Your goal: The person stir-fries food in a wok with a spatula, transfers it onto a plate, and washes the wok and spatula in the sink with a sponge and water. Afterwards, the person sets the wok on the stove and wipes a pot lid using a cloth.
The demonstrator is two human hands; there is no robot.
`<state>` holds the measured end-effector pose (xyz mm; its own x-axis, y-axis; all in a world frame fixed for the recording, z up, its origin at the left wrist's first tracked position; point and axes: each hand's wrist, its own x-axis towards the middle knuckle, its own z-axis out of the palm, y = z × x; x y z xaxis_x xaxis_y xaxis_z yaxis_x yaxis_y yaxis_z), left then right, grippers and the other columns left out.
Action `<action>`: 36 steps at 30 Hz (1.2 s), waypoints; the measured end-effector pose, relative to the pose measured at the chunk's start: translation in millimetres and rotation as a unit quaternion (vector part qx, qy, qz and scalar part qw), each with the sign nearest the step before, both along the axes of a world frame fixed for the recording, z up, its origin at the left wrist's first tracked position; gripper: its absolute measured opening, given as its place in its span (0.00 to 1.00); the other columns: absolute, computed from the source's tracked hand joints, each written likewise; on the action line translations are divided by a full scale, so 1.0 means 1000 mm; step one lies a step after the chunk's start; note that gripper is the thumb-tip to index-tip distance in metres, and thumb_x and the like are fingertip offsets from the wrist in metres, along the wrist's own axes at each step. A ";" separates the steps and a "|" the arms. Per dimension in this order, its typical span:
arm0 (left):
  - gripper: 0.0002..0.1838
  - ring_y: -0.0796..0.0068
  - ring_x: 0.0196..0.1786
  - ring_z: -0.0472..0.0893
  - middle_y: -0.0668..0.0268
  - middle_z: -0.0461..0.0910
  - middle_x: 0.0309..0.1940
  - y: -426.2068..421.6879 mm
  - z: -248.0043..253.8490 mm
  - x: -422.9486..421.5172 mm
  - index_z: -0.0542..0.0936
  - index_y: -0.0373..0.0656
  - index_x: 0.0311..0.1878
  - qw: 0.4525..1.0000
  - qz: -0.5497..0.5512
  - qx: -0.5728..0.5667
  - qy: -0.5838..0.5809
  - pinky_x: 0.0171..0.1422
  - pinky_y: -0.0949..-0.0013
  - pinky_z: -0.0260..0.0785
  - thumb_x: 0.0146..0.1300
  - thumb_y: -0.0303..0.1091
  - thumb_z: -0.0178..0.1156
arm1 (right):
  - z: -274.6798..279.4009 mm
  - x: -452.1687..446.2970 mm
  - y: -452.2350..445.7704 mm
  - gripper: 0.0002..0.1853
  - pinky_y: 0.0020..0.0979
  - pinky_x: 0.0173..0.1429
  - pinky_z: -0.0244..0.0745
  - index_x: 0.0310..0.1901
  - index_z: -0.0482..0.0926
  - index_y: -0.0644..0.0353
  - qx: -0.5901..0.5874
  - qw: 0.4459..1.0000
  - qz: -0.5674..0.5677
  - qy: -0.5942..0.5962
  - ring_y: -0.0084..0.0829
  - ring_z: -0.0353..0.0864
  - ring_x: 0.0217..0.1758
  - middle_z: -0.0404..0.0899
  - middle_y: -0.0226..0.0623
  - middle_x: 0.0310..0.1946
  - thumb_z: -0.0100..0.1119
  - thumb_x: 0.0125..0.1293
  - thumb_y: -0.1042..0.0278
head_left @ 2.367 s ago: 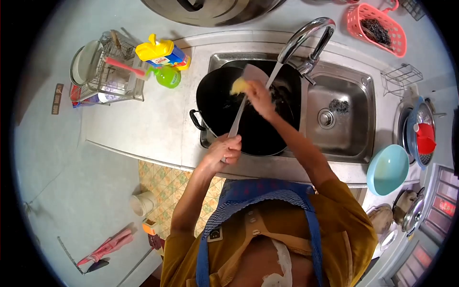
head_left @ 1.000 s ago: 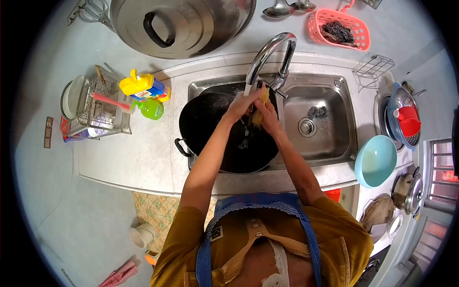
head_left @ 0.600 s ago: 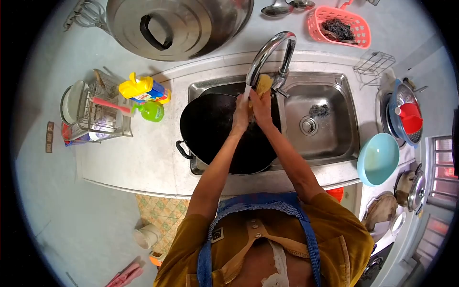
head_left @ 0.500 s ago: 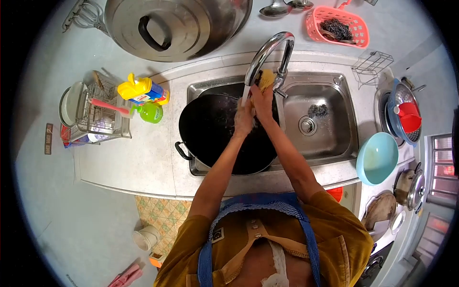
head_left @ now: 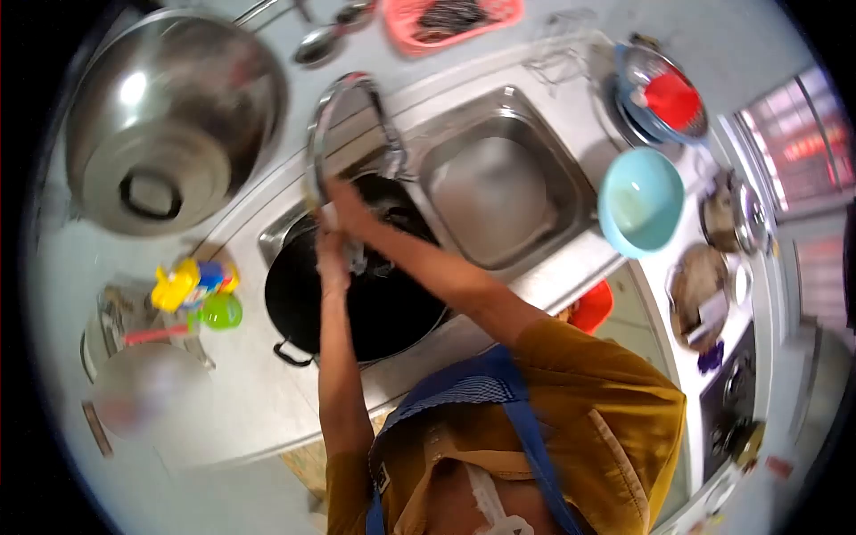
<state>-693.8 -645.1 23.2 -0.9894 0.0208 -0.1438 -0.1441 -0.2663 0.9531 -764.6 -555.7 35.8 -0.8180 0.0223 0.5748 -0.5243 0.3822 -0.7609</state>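
Observation:
A large black wok [head_left: 357, 312] sits in the left basin of the steel sink, its side handle towards the lower left. Over its upper part, under the chrome faucet [head_left: 314, 152], my two hands are close together. My left hand [head_left: 332, 254] is below the spout, its fingers smeared by motion. Just above it my right hand [head_left: 346, 209] is blurred too, and what it holds is not clear. Something pale, perhaps running water, shows between and beside them. The yellow sponge seen earlier cannot be made out.
The right basin [head_left: 486, 196] is beside the wok. A light blue bowl [head_left: 640, 203] stands at the counter's right edge, near a colander with a red scoop [head_left: 670, 100]. To the left are a yellow bottle [head_left: 178, 287], a green bottle [head_left: 220, 312] and a big steel lid [head_left: 169, 107].
The view has turned and shifted, so the sink appears tilted and further left. Both hands remain under the faucet, closer together, and the yellow sponge no longer shows.

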 end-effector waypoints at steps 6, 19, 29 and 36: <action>0.21 0.70 0.52 0.70 0.63 0.70 0.51 -0.014 0.003 -0.001 0.66 0.38 0.57 0.994 -0.003 -0.097 -0.051 0.55 0.70 0.63 0.61 0.31 0.50 | 0.056 0.030 0.014 0.20 0.33 0.41 0.71 0.42 0.74 0.63 -0.051 0.953 0.194 -0.228 0.33 0.76 0.35 0.76 0.38 0.35 0.49 0.61 0.53; 0.29 0.75 0.37 0.70 0.64 0.74 0.38 0.028 0.071 -0.015 0.69 0.36 0.53 0.982 0.026 -0.182 0.032 0.40 0.70 0.64 0.56 0.49 0.57 | 0.041 0.096 0.136 0.32 0.37 0.56 0.64 0.57 0.62 0.62 0.222 0.928 0.096 -0.283 0.46 0.69 0.55 0.70 0.50 0.51 0.59 0.55 0.54; 0.33 0.60 0.56 0.65 0.54 0.64 0.53 -0.006 0.138 0.011 0.59 0.35 0.60 0.966 0.088 -0.244 0.026 0.57 0.65 0.58 0.57 0.44 0.57 | 0.060 0.091 0.015 0.11 0.30 0.34 0.68 0.45 0.71 0.63 -0.139 0.920 0.315 -0.186 0.29 0.76 0.30 0.77 0.40 0.31 0.51 0.63 0.70; 0.21 0.74 0.47 0.68 0.66 0.67 0.44 -0.052 0.253 0.066 0.70 0.42 0.51 0.887 0.199 -0.316 0.271 0.52 0.72 0.58 0.53 0.27 0.60 | 0.214 0.038 0.036 0.14 0.27 0.41 0.74 0.41 0.75 0.61 -0.083 0.888 0.367 -0.263 0.24 0.77 0.37 0.77 0.31 0.32 0.48 0.65 0.59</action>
